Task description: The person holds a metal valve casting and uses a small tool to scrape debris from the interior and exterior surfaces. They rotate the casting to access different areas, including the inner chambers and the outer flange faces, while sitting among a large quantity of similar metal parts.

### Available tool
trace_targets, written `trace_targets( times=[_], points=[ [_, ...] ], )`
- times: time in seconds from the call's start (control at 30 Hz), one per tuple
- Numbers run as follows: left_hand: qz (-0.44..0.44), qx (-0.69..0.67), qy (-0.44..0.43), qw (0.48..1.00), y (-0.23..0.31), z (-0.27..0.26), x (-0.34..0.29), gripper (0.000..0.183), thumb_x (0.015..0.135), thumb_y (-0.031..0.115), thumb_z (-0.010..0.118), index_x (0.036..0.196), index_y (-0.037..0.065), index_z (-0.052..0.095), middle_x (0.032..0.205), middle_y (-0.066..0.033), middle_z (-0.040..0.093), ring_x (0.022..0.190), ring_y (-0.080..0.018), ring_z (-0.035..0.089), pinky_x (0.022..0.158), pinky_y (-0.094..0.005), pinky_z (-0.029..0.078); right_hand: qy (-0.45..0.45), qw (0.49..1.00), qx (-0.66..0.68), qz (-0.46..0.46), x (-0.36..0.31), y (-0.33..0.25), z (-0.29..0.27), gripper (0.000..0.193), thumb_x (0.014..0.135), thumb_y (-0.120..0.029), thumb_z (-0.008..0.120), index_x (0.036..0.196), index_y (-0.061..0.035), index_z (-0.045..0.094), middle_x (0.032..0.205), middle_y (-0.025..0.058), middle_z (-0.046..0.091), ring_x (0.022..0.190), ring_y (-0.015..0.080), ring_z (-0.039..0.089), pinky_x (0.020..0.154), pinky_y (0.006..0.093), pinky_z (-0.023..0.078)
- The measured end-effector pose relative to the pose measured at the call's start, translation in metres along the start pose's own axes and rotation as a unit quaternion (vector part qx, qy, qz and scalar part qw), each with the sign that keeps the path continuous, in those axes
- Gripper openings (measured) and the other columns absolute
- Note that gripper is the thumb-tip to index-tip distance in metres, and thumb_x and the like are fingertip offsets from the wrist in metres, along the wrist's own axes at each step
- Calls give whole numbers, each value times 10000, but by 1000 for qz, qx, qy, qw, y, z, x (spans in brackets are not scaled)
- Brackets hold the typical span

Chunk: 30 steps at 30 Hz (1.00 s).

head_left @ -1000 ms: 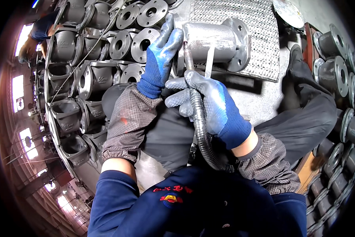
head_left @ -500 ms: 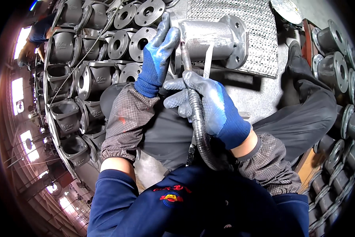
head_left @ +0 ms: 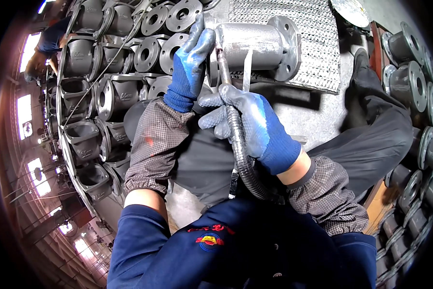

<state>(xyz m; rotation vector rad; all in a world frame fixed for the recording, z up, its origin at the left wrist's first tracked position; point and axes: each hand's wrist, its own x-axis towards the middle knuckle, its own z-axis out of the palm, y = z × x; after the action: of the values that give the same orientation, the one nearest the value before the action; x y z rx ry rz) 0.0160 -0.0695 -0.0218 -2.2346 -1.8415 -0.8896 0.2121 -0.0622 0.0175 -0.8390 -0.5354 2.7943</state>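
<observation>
A grey flanged pipe casting [head_left: 257, 45] lies on its side ahead of me. My left hand [head_left: 191, 62], in a blue glove with a grey coating, rests against its left flange with fingers stretched upward. My right hand [head_left: 247, 113], gloved alike, grips a slim metal rod tool [head_left: 223, 67] with a black ribbed hose [head_left: 240, 144] running back toward my lap. The tool's tip meets the casting beside the left flange. A pale flat strip [head_left: 247, 70] also passes behind my right hand, pointing up at the casting; how it is held is hidden.
A textured metal plate [head_left: 317, 58] lies under and beyond the casting. Several similar castings [head_left: 79, 96] are stacked at my left, and more castings [head_left: 406, 89] stand at my right. At the far left is another person's arm [head_left: 52, 38]. My knee [head_left: 389, 130] bends at the right.
My right hand and the tool have shifted slightly up and left. The casting sits a touch farther left and up. My left hand stays against the flange.
</observation>
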Motion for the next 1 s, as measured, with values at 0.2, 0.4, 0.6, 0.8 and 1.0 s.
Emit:
trace_targets(
  times=[0.2, 0.4, 0.6, 0.8, 1.0],
  points=[
    [36, 25, 2, 999, -6, -3, 5, 460, 802, 30, 569, 1247, -24, 468, 1263, -225, 491, 1207, -357, 451, 990, -404, 390, -20, 999, -30, 32, 7, -8, -11, 440, 945, -341, 391, 1044, 42, 582, 714, 144, 646, 473, 113, 544, 417, 201, 411],
    [9, 23, 2, 1000, -12, 0, 0, 466, 772, -17, 602, 1225, -16, 493, 1274, -218, 484, 1225, -351, 429, 1017, -413, 362, -33, 998, -48, -2, 12, -7, -21, 405, 928, -311, 420, 1026, 47, 582, 696, 162, 639, 444, 142, 543, 392, 219, 408],
    [-52, -75, 20, 996, -13, 4, 1, 366, 873, 36, 507, 1234, -22, 484, 1280, -210, 479, 1220, -337, 437, 1020, -411, 358, -49, 995, -85, 14, 23, -11, -30, 378, 917, -294, 434, 1014, 43, 574, 674, 158, 631, 424, 152, 534, 406, 248, 431],
    [-22, -97, 18, 995, -14, 2, 3, 375, 884, 73, 509, 1247, -16, 475, 1286, -217, 470, 1234, -332, 421, 1032, -404, 342, -41, 995, -85, -9, 25, -10, -27, 382, 904, -318, 453, 994, 25, 593, 633, 133, 623, 469, 137, 544, 443, 243, 449],
    [-21, -20, 4, 1000, -14, 0, 4, 406, 862, 82, 524, 1247, -36, 470, 1277, -234, 473, 1229, -352, 423, 1030, -413, 339, 2, 993, -112, 24, 13, -19, -20, 399, 902, -328, 455, 970, 36, 602, 654, 153, 625, 446, 130, 536, 426, 220, 434]
  ],
)
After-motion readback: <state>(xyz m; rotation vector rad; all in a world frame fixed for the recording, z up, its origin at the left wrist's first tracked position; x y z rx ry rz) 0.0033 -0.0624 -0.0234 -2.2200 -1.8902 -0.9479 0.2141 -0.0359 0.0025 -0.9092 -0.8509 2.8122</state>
